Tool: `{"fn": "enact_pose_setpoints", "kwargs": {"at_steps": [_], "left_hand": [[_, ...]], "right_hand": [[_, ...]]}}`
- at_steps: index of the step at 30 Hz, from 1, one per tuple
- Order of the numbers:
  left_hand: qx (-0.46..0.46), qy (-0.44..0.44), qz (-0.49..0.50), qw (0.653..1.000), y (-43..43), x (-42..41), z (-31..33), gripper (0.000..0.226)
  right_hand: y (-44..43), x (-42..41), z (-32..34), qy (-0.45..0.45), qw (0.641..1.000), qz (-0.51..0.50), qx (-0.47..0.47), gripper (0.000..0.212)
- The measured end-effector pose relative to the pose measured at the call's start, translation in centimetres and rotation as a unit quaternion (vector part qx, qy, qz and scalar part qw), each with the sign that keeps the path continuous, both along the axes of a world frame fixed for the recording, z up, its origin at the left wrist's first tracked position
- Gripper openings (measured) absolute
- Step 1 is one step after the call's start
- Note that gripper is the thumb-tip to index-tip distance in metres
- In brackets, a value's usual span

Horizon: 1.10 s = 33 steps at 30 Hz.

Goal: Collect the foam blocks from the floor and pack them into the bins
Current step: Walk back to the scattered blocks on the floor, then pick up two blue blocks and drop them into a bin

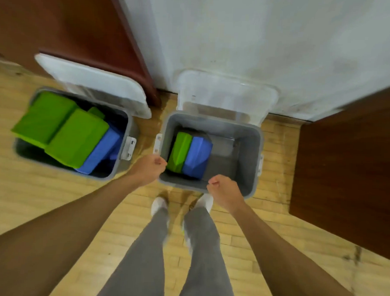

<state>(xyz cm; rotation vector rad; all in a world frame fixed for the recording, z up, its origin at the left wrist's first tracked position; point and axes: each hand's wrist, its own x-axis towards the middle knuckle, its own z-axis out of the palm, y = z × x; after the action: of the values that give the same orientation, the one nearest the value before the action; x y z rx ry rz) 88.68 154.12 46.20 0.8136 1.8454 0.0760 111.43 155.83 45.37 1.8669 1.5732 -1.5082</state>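
Two grey bins stand on the wooden floor against the wall. The right bin [248, 150] holds a green foam block [179, 154] and a blue foam block [197, 158] side by side on its left half. The left bin [120, 144] is piled with two big green blocks [75, 138] and a blue block [102, 152]. My left hand [149, 168] hovers at the right bin's near left corner, fingers curled with nothing in them. Over that bin's front rim my right hand [224, 189] is also closed and empty.
Each bin's clear lid leans open behind it, the left lid [92, 83] against a dark wooden panel and the right lid [227, 93] against the white wall. A dark wooden cabinet [349, 177] stands to the right. My legs and white shoes [159, 205] are just before the right bin.
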Motion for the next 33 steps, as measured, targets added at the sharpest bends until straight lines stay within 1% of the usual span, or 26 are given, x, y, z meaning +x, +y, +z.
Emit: {"fn": "enact_pose_setpoints", "kwargs": {"at_steps": [3, 5, 7, 10, 14, 16, 19, 21, 23, 25, 28, 29, 31, 33], "left_hand": [[0.025, 0.003, 0.017, 1.0, -4.7, -2.2, 8.2, 0.02], [0.035, -0.008, 0.052, 0.998, -8.5, -3.9, 12.3, 0.019], [0.053, -0.023, 0.109, 0.992, -12.9, -6.1, 15.0, 0.014], [0.082, -0.034, 0.232, 0.969, -21.6, -10.1, 16.8, 0.015], [0.087, -0.061, 0.384, 0.917, -35.3, -15.9, 16.0, 0.019], [0.094, -0.071, 0.457, 0.882, -42.9, -19.3, 15.6, 0.019], [0.098, -0.071, 0.549, 0.827, -54.7, -22.8, 15.6, 0.02], [0.107, -0.053, 0.615, 0.779, -61.7, -24.4, 16.3, 0.023], [0.116, -0.031, 0.674, 0.729, -67.7, -26.1, 17.5, 0.024], [0.122, -0.001, 0.723, 0.68, -72.9, -27.3, 18.3, 0.023], [0.12, 0.025, 0.795, 0.594, -80.0, -27.7, 18.6, 0.022], [0.119, 0.024, 0.816, 0.565, -81.9, -27.4, 18.6, 0.022], [0.1, 0.015, 0.847, 0.522, -85.1, -26.6, 18.4, 0.022], [0.078, -0.008, 0.879, 0.471, -87.5, -26.2, 18.1, 0.021]], "right_hand": [[-2.1, -2.5, 7.9, 0.011, 0.998, 0.052, 0.025, 0.024], [-4.0, -4.7, 11.2, 0.013, 0.994, 0.096, 0.042, 0.025], [-5.9, -7.5, 13.6, 0.012, 0.989, 0.138, 0.051, 0.026], [-10.0, -11.8, 15.0, 0.017, 0.982, 0.186, 0.037, 0.022], [-16.9, -19.0, 15.2, 0.01, 0.972, 0.234, 0.008, 0.016], [-21.6, -24.0, 15.3, 0.001, 0.959, 0.284, 0.0, 0.013], [-29.6, -31.6, 15.7, -0.013, 0.943, 0.332, -0.011, 0.013], [-34.4, -36.5, 15.9, -0.008, 0.93, 0.368, -0.013, 0.015], [-38.8, -42.2, 16.5, 0.008, 0.904, 0.426, -0.019, 0.016], [-42.9, -47.8, 17.6, 0.027, 0.873, 0.486, -0.023, 0.016], [-48.6, -55.0, 18.6, 0.055, 0.828, 0.557, -0.014, 0.017], [-50.3, -57.0, 18.6, 0.06, 0.817, 0.573, -0.013, 0.017], [-53.1, -60.6, 18.0, 0.059, 0.802, 0.594, -0.02, 0.018], [-55.3, -64.2, 16.6, 0.041, 0.782, 0.619, -0.049, 0.018]]}}
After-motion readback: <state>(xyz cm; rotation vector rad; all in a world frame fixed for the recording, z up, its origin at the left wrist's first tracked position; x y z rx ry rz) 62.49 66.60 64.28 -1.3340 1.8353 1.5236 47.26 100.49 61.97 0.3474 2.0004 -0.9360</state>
